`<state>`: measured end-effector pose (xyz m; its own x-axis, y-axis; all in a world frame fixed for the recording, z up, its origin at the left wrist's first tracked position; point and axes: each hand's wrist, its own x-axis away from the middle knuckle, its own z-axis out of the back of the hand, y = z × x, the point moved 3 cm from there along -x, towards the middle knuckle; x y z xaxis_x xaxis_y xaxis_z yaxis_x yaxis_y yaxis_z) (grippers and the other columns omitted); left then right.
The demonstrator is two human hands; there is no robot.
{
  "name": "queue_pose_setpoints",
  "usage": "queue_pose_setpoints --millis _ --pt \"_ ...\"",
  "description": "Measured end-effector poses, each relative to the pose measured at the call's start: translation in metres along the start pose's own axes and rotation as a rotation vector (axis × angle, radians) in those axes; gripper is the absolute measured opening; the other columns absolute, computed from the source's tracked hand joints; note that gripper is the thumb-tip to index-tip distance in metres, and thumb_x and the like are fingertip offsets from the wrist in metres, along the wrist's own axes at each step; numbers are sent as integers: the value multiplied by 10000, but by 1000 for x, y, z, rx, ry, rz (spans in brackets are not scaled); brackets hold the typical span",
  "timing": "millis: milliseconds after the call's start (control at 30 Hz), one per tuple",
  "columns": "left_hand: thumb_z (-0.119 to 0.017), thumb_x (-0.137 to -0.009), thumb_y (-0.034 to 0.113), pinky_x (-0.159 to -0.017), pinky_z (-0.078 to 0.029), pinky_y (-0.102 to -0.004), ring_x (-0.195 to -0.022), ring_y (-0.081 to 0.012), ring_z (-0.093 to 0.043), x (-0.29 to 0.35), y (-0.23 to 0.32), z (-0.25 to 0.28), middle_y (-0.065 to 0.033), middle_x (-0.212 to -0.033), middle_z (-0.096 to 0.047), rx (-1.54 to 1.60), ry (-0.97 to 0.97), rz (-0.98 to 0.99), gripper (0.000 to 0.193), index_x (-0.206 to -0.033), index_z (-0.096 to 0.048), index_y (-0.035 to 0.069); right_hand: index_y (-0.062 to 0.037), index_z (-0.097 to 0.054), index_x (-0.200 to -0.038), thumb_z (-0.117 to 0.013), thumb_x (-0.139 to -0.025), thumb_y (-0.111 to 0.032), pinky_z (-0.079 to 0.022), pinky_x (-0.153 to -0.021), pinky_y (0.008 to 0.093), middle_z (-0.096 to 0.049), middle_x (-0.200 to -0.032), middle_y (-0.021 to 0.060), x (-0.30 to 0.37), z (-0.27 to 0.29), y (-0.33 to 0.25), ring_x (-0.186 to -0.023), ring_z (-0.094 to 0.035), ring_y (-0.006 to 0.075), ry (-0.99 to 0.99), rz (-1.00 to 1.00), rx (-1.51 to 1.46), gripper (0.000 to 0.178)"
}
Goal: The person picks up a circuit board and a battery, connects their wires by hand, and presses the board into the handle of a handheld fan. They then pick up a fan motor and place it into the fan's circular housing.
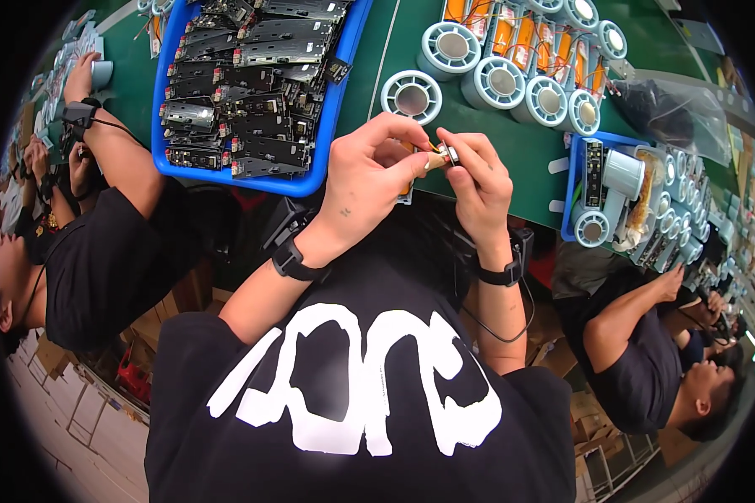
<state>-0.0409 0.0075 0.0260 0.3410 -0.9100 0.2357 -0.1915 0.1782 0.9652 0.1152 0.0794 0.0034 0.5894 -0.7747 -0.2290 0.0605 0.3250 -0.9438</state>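
- Nearest, below the large blue tray, was the wearer's black shirt with a white print.
- Just right of the tray's lower corner, the left hand had thumb and forefinger pinched together on a small tan piece.
- Farther right of the tray, the right hand had thumb and fingers closed on a small round part, silver and dark, right beside the tan piece.
- The tray itself held stacked dark circuit boards on a green table.
- Right of the tray stood pale blue round housings, with orange packs among them.
- Far right of the tray were a smaller blue bin and a clear bag.
- One co-worker sat left of the tray, another far right.
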Motion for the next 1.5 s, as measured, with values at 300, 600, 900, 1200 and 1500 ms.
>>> queue_pose_setpoints --millis 300,600,900,1200,1500 --pt "-659 -900 -107 -588 -509 -193 -683 -81 -655 -4 0 -2 -51 -987 -644 -72 -61 -95 213 -1079 -724 -12 34 -682 -1243 -617 -961 -31 -517 -775 296 -665 -1093 132 -4 8 3 -902 -642 204 -130 -5 -60 297" --pt "-662 -906 -103 -623 -533 -208 -763 -85 -664 -2 5 2 -53 -994 -644 -80 58 -89 223 -1108 -708 -21 36 -682 -1247 -598 -975 -11 -503 -724 260 -657 -1064 118 -5 1 -3 -833 -629 163 -103 -76 -46 288" --pt "-708 -896 -49 -670 -555 -236 -823 -106 -686 14 -17 2 -75 -1031 -672 83 167 38 184 -1078 -723 -28 50 -644 -1269 -568 -1018 -45 -459 -690 228 -639 -1055 72 12 -15 8 -796 -585 105 206 -319 -485 279" --pt "-737 -845 -48 -659 -562 -297 -778 -201 -703 6 -8 0 -87 -926 -696 -486 157 -441 157 -991 -748 10 41 -647 -1180 -681 -919 49 -476 -720 203 -654 -967 37 5 -27 -8 -802 -586 72 210 -331 -463 263" --pt "-784 -794 -46 -638 -558 -302 -756 -233 -693 5 -7 2 -99 -893 -693 -684 127 -693 186 -965 -753 22 38 -681 -1072 -702 -899 68 -491 -748 208 -671 -935 9 6 -23 -3 -843 -617 61 198 -413 -365 177"
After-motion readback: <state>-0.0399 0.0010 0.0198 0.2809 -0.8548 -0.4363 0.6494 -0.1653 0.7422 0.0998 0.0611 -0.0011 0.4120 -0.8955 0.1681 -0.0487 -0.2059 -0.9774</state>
